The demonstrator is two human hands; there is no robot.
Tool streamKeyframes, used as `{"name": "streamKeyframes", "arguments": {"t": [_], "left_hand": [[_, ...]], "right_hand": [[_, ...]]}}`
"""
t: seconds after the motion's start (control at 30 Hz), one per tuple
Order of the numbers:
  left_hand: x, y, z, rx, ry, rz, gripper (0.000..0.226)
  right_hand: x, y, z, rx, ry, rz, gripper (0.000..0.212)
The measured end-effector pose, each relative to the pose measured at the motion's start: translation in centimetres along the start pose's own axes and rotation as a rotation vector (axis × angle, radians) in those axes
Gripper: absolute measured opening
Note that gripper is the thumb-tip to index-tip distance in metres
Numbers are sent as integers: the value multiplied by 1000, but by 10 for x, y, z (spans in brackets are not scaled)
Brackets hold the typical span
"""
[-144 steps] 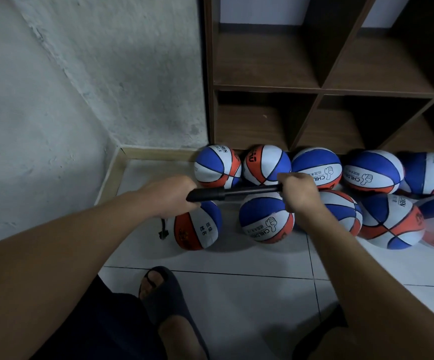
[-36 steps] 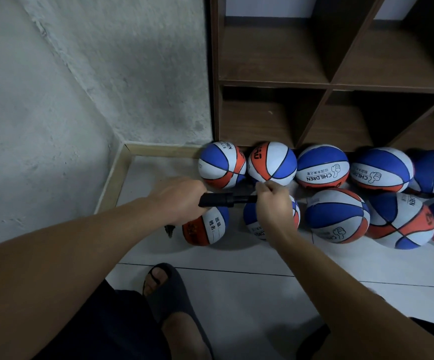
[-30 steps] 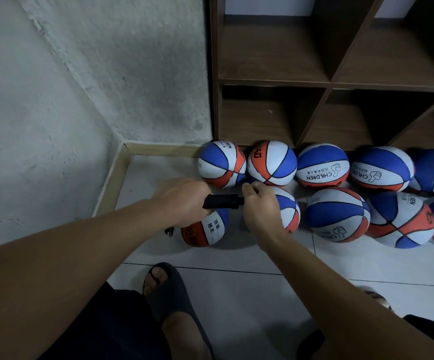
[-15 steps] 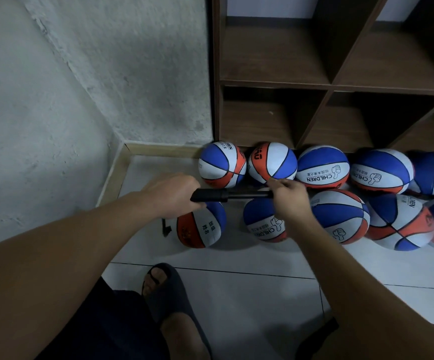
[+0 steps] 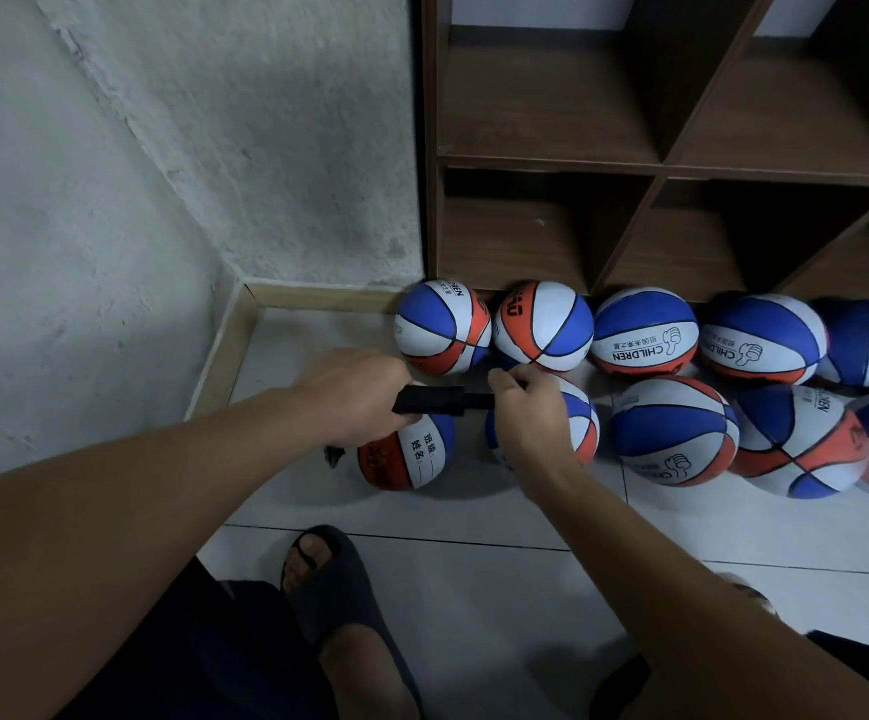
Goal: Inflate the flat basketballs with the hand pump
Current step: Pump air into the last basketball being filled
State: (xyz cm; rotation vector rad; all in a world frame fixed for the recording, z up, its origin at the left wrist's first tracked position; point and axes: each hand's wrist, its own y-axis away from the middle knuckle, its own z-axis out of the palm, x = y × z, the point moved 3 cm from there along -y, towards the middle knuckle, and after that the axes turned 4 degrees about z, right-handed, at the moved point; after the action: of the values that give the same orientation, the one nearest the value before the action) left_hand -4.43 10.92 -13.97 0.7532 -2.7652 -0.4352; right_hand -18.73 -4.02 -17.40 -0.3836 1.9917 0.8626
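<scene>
Head view: left hand (image 5: 357, 394) grips the black pump (image 5: 430, 400) barrel; right hand (image 5: 528, 407) clamps its handle end at 3 o'clock. Below, a ball (image 5: 406, 454) bears Chinese writing. Glossy balls (image 5: 645, 332) at 1 o'clock read "CHILDREN". Wooden shelf (image 5: 656, 163) at 12 o'clock.

The left hand (image 5: 357, 394) hides the pump's (image 5: 435, 400) end.

Basketballs (image 5: 645, 339) lie in two rows on the floor (image 5: 474, 574), just before the shelf unit (image 5: 661, 163) at far right. The wall (image 5: 110, 174) stands left.
</scene>
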Motion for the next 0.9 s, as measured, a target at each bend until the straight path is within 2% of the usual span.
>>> {"name": "streamKeyframes", "arguments": {"t": [0.2,0.5,0.77,0.9], "left_hand": [[10,1,7,-28,-23,31,37],[8,-2,3,-36,35,25,36],[-22,-2,-3,-80,188,-66,36],[-14,-1,-2,-106,154,-55,35]], "right_hand": [[9,7,18,-76,-42,35,26],[1,-3,7,-113,-15,5,27],[-3,-45,-64,16,-159,158,25],[2,-42,-60,62,-108,156,17]]}}
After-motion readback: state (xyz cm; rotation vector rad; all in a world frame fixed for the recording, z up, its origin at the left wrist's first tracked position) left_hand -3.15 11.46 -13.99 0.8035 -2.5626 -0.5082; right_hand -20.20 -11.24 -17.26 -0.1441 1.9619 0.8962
